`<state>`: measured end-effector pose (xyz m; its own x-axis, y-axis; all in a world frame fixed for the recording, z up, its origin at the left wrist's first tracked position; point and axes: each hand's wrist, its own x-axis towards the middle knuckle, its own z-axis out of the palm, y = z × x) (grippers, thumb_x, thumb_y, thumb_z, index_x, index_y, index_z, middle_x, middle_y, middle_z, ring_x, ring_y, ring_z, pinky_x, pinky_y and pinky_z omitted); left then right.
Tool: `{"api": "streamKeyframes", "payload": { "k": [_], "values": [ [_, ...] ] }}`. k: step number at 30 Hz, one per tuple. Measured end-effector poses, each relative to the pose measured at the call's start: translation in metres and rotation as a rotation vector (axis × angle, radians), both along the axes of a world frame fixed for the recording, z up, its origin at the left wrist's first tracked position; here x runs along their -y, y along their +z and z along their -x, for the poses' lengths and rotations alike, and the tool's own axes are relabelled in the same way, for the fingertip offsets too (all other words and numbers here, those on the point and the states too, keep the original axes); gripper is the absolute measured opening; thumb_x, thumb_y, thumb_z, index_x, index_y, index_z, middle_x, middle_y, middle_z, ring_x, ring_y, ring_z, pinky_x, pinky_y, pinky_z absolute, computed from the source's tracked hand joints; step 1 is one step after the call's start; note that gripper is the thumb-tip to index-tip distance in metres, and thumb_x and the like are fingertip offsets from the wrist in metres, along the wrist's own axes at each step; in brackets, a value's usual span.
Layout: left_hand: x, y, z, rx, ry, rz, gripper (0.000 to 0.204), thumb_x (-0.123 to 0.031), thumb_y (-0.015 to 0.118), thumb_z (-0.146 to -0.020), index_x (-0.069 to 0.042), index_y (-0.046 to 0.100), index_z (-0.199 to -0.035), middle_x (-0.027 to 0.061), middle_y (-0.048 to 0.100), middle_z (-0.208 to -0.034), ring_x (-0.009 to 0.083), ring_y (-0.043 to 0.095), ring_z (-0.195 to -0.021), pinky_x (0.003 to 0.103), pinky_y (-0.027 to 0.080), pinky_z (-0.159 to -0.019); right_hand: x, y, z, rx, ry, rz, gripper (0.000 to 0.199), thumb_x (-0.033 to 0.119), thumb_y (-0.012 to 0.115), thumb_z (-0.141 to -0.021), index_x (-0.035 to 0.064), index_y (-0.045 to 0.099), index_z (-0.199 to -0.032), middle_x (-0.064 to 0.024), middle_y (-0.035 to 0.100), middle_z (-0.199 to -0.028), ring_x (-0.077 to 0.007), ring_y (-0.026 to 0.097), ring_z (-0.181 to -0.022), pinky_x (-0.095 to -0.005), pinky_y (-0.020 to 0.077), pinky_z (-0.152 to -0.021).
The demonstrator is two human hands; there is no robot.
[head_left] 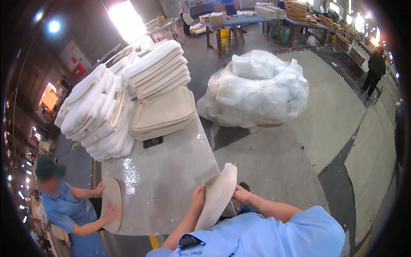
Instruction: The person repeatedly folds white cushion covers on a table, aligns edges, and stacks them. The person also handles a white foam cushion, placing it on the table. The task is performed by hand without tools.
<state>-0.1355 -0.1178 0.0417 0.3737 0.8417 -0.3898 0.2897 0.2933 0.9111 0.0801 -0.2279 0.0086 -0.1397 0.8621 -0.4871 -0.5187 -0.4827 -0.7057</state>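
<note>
Close to my body, a beige cushion (219, 200) stands tilted over the near right edge of the table, its broad side facing right and a bit of white showing at its top end. My left hand (198, 198) is closed on its left edge. On the opposite edge my right hand (241, 195) grips it, the fingertips partly hidden behind the cushion. At the table's left end, a co-worker (64, 201) in a blue shirt and dark cap has both hands on another flat beige cushion (112, 205).
The plastic-covered table (167, 171) bears a stack of beige covers (162, 112), tall piles of folded white padding (96, 109) and a small black item (153, 142). Beyond it, a big plastic-wrapped white bundle (261, 90) sits on the floor. Other tables (239, 21) and people stand farther back.
</note>
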Motion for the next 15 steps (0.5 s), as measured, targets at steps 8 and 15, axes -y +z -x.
{"api": "streamKeyframes", "payload": {
  "k": [8, 15],
  "values": [
    [0.003, 0.013, -0.014, 0.128, -0.002, 0.052, 0.031, -0.031, 0.056, -0.113, -0.006, 0.066, -0.098, -0.0045, 0.065, -0.089, 0.0078, 0.054, -0.08, 0.029, 0.047, -0.072, 0.017, -0.013, -0.009, -0.241, -0.204, 0.071, 0.014, 0.006, 0.067, -0.103, 0.0162, 0.062, -0.112, -0.0027, 0.072, -0.108, -0.0226, 0.072, -0.105, -0.0431, 0.0608, -0.09],
    [-0.018, 0.024, -0.018, -0.278, -0.122, -0.1, 0.033, -0.031, 0.055, -0.11, -0.001, 0.066, -0.106, 0.0127, 0.073, -0.096, 0.0257, 0.068, -0.088, 0.043, 0.052, -0.08, 0.01, -0.034, 0.024, -0.374, -0.413, 0.144, 0.003, 0.009, 0.056, -0.107, 0.0103, 0.058, -0.109, -0.0081, 0.07, -0.113, -0.0281, 0.071, -0.105, -0.0521, 0.0585, -0.095]
  ]
}}
